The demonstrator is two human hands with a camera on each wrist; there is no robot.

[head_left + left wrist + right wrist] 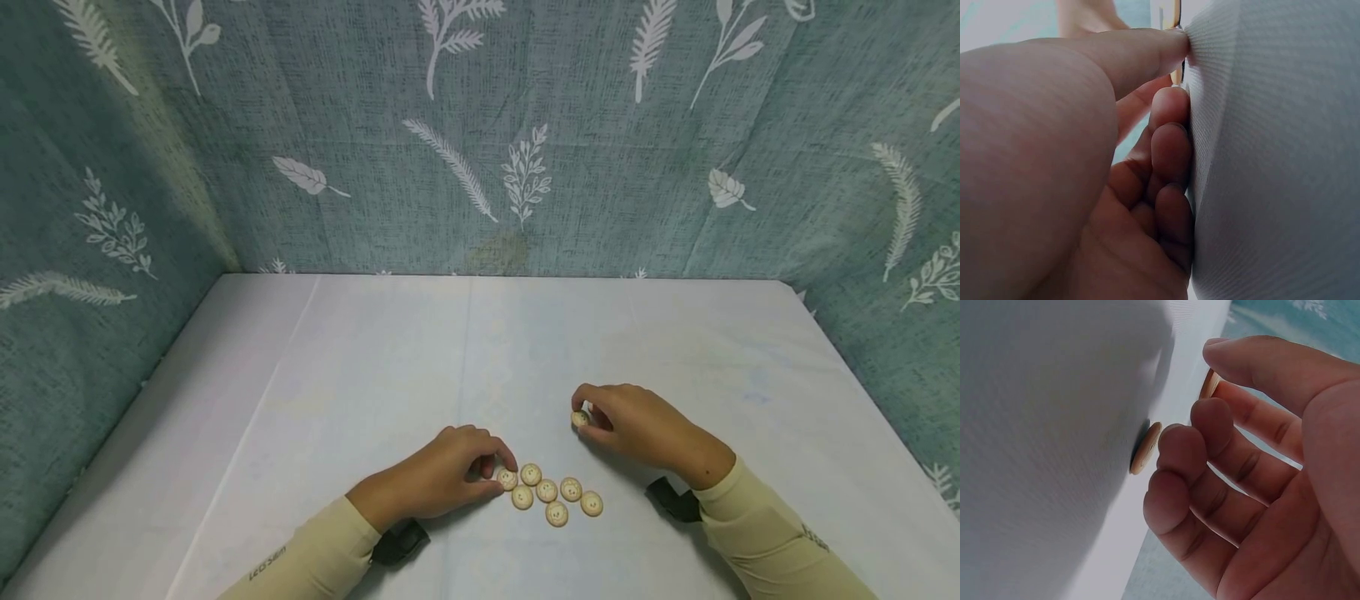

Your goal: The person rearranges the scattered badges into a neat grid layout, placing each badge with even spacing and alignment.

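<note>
Right hand [639, 423] pinches one button [578, 419] between thumb and forefinger, apart from the group. Left hand [448, 473], likewise, pinches the leftmost button [507, 478] of seven grouped on the table [360, 358].

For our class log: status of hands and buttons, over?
Right fingers pinching a button. Left fingers on leftmost button, six others clustered beside it. Nothing seen blocking.

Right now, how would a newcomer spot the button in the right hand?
On the white cloth-covered table, find the right hand, higher in the head view than the left hand. It pinches a round beige button; unlike the other round beige buttons, clustered at the left hand, this one is apart.
</note>
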